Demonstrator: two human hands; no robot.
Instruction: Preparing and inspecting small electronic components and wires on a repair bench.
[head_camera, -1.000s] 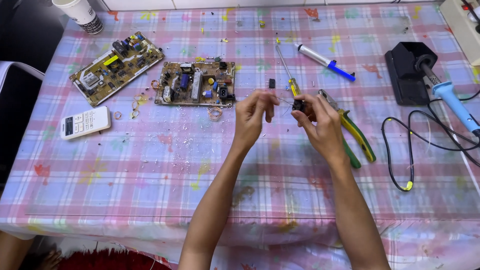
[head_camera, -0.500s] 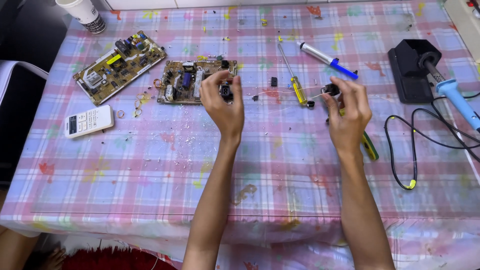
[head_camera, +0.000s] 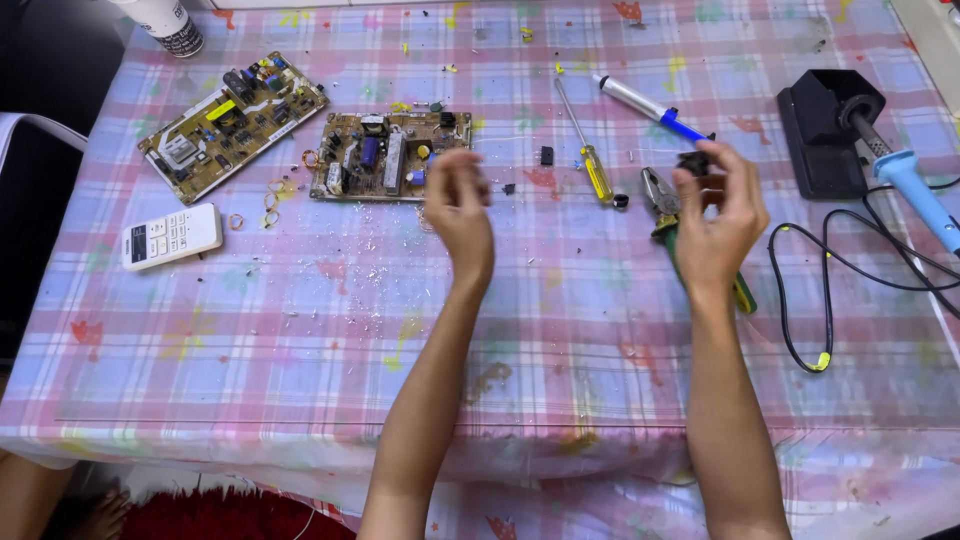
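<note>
Hands are raised over a surface (head_camera: 300, 330) covered with a pink and blue checked cloth. Left hand (head_camera: 458, 205) sits near the middle of the frame, fingers curled loosely with nothing visibly held, just beside the right end of the smaller circuit board (head_camera: 385, 155). Right hand (head_camera: 718, 215) is right of centre, its grip pinched shut on a small black component (head_camera: 695, 162) between thumb and fingertips. Green-handled pliers (head_camera: 668, 215) lie under that hand, partly hidden by it. Between the hands rests a yellow-handled screwdriver (head_camera: 588, 150), with a blue and white pen-like tool (head_camera: 645, 105) above it. A larger circuit board (head_camera: 232, 122) lies in the upper left, a white remote (head_camera: 170, 236) below it. At the far right stand a black holder (head_camera: 825, 130) and a blue soldering iron (head_camera: 915, 190) with its black cable (head_camera: 830, 290)
</note>
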